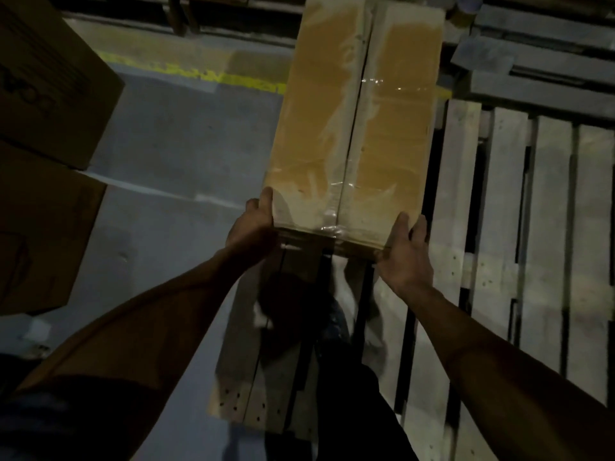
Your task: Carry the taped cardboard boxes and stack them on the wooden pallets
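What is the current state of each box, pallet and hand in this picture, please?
Taped box: sealed with clear tape, held by its near end over the pallet.
Left hand: grips the box's near left corner.
Right hand: grips the box's near right corner.
Wooden pallet: flat on the floor, visible slats bare.
Stacked boxes: closed, one on another at the left.
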### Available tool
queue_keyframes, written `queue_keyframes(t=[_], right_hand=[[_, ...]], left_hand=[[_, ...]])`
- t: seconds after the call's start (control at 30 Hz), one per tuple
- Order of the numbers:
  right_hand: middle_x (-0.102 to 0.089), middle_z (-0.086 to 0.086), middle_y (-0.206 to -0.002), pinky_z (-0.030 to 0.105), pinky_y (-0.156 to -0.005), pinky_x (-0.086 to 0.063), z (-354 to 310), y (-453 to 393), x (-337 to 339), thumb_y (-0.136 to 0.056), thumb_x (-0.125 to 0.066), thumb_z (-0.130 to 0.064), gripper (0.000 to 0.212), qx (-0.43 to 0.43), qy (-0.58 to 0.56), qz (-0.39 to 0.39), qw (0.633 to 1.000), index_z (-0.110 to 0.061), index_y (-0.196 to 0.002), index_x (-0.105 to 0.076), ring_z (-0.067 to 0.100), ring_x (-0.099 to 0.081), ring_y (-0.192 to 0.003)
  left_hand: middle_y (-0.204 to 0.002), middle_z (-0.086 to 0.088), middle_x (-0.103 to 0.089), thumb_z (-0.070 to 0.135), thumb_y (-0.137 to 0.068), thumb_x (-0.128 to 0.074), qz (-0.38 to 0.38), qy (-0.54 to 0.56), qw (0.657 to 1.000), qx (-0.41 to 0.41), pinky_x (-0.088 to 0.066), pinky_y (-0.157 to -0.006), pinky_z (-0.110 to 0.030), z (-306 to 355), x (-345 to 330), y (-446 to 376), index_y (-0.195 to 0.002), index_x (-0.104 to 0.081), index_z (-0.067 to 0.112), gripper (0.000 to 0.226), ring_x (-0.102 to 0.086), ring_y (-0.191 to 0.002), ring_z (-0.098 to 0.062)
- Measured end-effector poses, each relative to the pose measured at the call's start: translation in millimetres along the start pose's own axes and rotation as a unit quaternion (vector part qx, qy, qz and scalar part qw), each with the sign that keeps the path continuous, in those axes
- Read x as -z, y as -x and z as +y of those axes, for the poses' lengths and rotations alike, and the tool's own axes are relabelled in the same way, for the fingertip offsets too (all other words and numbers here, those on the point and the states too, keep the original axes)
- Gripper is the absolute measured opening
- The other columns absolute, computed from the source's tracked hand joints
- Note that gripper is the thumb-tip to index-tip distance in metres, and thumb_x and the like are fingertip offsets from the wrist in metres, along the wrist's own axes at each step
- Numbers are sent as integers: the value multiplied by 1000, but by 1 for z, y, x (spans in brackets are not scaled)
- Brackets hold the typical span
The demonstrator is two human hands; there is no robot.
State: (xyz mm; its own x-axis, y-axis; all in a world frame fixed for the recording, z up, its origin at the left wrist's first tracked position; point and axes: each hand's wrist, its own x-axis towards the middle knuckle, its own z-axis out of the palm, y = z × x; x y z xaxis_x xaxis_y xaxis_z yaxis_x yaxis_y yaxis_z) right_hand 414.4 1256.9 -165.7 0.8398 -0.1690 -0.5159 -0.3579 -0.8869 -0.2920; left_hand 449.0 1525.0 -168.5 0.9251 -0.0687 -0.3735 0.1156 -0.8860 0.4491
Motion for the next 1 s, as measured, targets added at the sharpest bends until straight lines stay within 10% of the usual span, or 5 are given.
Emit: queue_keyframes(t=[0.63, 1.0], right_hand=[[-15, 20, -156, 50, -96, -49, -18, -80, 31, -92, -69, -24, 83, 10, 21, 54, 998, -15, -154, -15, 45, -47, -123], [-18, 19, -155, 49, -93, -50, -27, -67, 24, -93, -68, -24, 82, 15, 4, 51, 999, -15, -155, -15, 43, -48, -120]], left_hand=[[-103, -20, -62, 19, -88, -68, 11, -46, 999, 3, -35, -66, -35, 14, 30, -77, -145, -29, 9, 70, -60, -93, -38], [-123, -20, -62, 6, -86, -70, 31, 15, 999, 36, -47, -94, -45, 10, 45, -59, -135, -47, 5, 54, -59, -112, -37]])
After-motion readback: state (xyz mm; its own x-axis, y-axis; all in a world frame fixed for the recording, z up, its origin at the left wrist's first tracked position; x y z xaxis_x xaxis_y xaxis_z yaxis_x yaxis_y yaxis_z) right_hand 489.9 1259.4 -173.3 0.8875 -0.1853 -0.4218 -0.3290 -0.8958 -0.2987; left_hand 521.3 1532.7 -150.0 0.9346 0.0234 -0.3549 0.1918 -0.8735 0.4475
